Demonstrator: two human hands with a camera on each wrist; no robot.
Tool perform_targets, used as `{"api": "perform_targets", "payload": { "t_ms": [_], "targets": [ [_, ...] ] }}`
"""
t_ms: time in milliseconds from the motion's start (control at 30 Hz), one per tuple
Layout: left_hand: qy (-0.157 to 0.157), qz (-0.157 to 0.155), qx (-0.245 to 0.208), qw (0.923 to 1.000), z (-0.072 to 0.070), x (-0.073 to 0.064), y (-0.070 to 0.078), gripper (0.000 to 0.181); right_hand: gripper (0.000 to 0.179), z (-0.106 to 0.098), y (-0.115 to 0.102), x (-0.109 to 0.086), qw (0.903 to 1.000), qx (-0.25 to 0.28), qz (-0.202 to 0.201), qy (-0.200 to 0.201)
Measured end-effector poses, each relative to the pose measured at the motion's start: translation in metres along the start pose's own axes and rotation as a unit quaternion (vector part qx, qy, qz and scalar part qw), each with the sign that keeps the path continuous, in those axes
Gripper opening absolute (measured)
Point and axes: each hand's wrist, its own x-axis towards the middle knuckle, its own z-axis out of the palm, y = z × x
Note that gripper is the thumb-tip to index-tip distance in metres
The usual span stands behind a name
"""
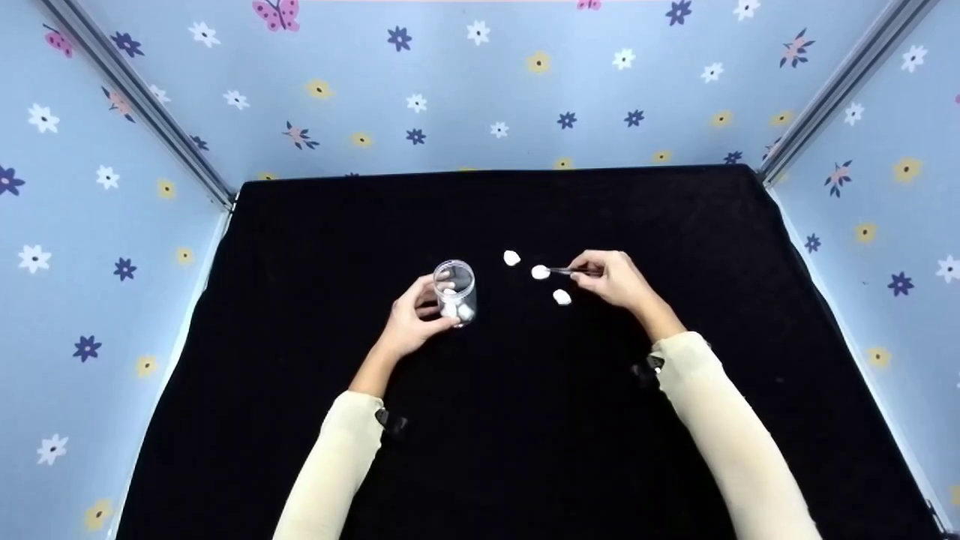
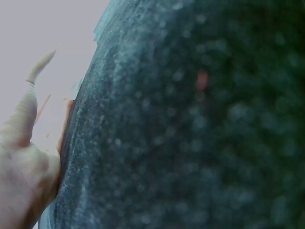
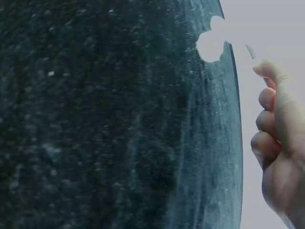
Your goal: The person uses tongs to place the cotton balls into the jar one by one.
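Three loose white pieces are found to the left of the right hand (image 1: 615,279): the middle white piece (image 1: 540,272) at the tips of the slim dark tweezers (image 1: 559,271), the far white piece (image 1: 511,258) beyond it and further left, and the near white piece (image 1: 562,298) just beside the hand, on its near side. Whether the tips pinch the middle piece or merely touch it cannot be determined. The right hand grips the tweezers between thumb and fingers, which point leftward from it; the right wrist view confirms curled fingers. The left hand (image 1: 412,315) holds a clear jar (image 1: 470,297), fingers round the far side and thumb at the near side. The jar stands to the right of that palm, mouth uncovered, with several white pieces inside; their count is unclear. The left wrist view shows thumb and palm only in part. Behind the hands run pale sleeves (image 1: 330,461), each bearing a small dark device (image 1: 391,422) near the cuff. Beneath both hands extends a black cloth (image 1: 510,420). Well beyond them and to either side rise light blue floral walls (image 1: 450,71), with metal posts (image 1: 844,86) at the corners.
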Motion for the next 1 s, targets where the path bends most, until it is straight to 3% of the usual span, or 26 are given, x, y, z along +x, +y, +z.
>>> {"api": "perform_targets", "payload": {
  "t_ms": [1000],
  "targets": [
    [0.005,-0.007,-0.015,0.9998,0.001,0.0,0.0,0.075,0.013,-0.021,-0.02,0.016,0.9993,0.007,-0.022,0.03]
  ]
}}
